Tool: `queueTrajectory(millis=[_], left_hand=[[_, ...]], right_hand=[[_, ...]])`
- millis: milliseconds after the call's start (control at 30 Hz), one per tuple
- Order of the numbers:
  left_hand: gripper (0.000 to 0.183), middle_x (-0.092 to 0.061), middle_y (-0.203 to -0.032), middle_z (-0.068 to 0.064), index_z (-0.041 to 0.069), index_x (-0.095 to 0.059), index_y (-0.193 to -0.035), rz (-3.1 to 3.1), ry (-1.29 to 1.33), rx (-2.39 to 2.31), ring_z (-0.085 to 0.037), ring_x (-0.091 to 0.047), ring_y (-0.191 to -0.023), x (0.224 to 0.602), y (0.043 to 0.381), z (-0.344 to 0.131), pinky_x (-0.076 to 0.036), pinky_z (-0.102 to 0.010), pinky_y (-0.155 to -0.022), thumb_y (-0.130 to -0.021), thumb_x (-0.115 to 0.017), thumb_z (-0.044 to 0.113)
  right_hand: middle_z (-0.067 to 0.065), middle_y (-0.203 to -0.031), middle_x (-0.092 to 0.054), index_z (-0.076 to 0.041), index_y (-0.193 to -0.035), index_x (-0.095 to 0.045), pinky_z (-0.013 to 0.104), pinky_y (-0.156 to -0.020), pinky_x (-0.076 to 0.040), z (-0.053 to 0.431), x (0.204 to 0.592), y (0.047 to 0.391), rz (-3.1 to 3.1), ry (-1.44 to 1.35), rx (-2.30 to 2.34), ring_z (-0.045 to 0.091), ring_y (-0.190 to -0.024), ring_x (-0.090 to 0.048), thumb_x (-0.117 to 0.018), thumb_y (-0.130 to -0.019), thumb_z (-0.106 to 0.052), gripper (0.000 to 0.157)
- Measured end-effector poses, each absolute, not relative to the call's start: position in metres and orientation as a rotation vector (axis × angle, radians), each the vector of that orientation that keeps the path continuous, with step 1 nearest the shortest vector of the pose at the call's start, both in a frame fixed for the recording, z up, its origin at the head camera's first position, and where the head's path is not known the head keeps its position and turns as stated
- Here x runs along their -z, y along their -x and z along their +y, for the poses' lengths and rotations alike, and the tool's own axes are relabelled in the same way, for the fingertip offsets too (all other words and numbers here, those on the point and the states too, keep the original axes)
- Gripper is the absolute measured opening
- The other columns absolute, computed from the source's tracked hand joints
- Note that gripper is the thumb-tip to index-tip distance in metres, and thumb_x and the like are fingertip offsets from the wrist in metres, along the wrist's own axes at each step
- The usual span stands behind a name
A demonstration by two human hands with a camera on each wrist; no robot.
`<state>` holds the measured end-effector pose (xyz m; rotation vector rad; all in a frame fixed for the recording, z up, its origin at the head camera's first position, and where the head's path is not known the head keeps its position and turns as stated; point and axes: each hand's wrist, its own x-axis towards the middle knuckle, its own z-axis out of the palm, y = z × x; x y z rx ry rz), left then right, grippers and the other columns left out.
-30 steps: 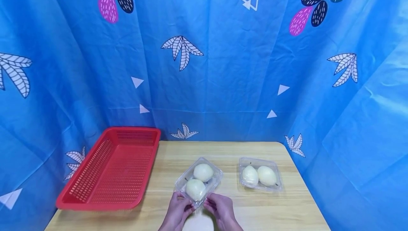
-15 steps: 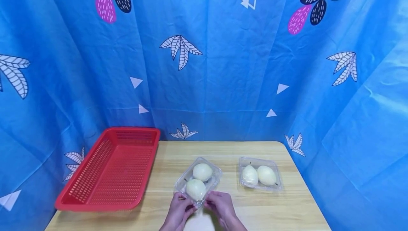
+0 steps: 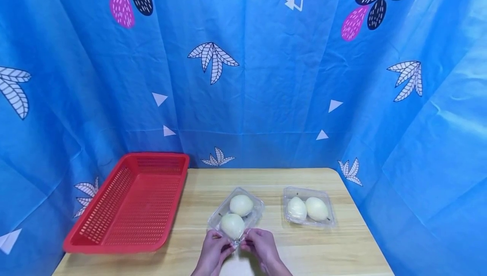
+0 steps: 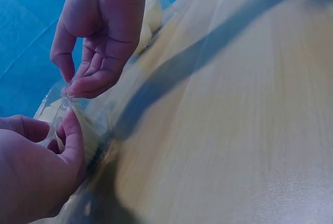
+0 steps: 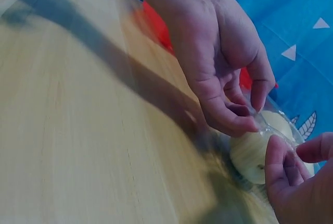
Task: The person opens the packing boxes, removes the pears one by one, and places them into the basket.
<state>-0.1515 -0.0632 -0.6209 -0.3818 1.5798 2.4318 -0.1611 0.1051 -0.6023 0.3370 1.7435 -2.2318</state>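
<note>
A clear plastic clamshell box (image 3: 255, 212) with two pale yellow pears (image 3: 233, 225) inside lies at an angle on the table, its near corner toward me. At that corner my left hand (image 3: 212, 251) pinches the plastic edge between thumb and fingers. My right hand (image 3: 262, 248) pinches the edge just beside it, fingertips close to the left hand's. In the left wrist view, clear plastic (image 4: 66, 95) shows between the fingertips of both hands. From the right wrist view, a pear (image 5: 252, 156) shows through the plastic behind the fingers.
A second clear box (image 3: 327, 221) with two pears stands on the right of the wooden table (image 3: 304, 255). A red slotted basket (image 3: 142, 208) with nothing in it sits at the left. Blue patterned curtains (image 3: 274, 77) hang at the back and both sides.
The head view has shifted slightly, so everything sits a little further left. Both hands stay at the box's near corner, with only small finger movement.
</note>
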Motion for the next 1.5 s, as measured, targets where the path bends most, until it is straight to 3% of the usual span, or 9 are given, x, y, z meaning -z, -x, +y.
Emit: queueTrajectory(millis=[667,933,1167,1500], left_hand=[[0.03,-0.054,-0.109,-0.013,0.001,-0.033,-0.108,1.582,0.335,-2.44,-0.02,-0.067,-0.093,0.619,0.149,-0.06,-0.064,-0.035,-0.09,-0.094,-0.059,-0.001],[0.032,-0.055,-0.114,-0.014,-0.001,-0.034,-0.115,1.575,0.325,-2.436,-0.02,-0.065,-0.097,0.62,0.148,-0.061,-0.064,-0.035,-0.092,-0.096,-0.059,0.003],[0.037,-0.055,-0.112,-0.014,-0.003,-0.034,-0.12,1.569,0.329,-2.417,-0.019,-0.063,-0.096,0.623,0.147,-0.062,-0.064,-0.035,-0.093,-0.097,-0.061,0.008],[0.042,-0.056,-0.113,-0.015,-0.007,-0.033,-0.127,1.576,0.297,-2.404,-0.02,-0.062,-0.098,0.627,0.148,-0.062,-0.064,-0.037,-0.094,-0.099,-0.059,0.01]], right_hand=[[0.011,-0.079,-0.073,0.012,-0.104,-0.061,0.028,-0.066,-0.066,0.107,0.59,0.161,1.844,-0.154,2.154,0.013,-0.064,-0.073,-0.051,-0.101,-0.004,0.019],[0.013,-0.082,-0.073,0.014,-0.107,-0.06,0.03,-0.065,-0.066,0.11,0.588,0.161,1.895,-0.135,2.101,0.013,-0.063,-0.071,-0.046,-0.098,0.0,0.022],[0.016,-0.085,-0.074,0.012,-0.104,-0.062,0.031,-0.066,-0.066,0.111,0.587,0.16,1.908,-0.111,2.038,0.013,-0.065,-0.073,-0.041,-0.103,-0.003,0.026],[0.018,-0.091,-0.075,0.013,-0.113,-0.06,0.031,-0.065,-0.066,0.117,0.587,0.16,1.897,-0.113,2.022,0.014,-0.065,-0.073,-0.047,-0.105,-0.008,0.026]])
